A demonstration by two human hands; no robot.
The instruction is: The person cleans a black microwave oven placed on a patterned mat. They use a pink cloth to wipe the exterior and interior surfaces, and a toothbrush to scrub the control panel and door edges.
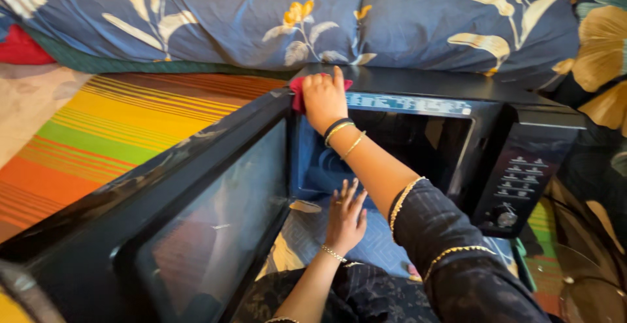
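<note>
1. While I watch from the head view, the right hand (323,97) is up at the top front edge of the black microwave oven (431,84), near its upper left corner.
2. Under that hand I see a red cloth (298,91). The palm lies flat on it and the fingers are spread over it, pressing rather than pinching; red shows past the hand on the left and a little at the right of the fingers.
3. So the cloth sits between the palm and the oven's top rim, right where the open door (196,231) hinges away.
4. The door stands swung wide toward me on the left, and its dark glass fills the lower left of my view.
5. The left hand (345,217) is lower down, in front of the oven's open mouth. Its fingers are spread wide and it holds nothing; I can't tell for sure whether the fingertips touch the sill.
6. The two hands are well apart, the right high on the rim, the left low by the opening.
7. The oven's control panel (522,179) with its dial sits on the right side.
8. Behind the oven lies a blue floral bedcover (215,16), and a bright striped mat (111,127) runs off to the left.
</note>
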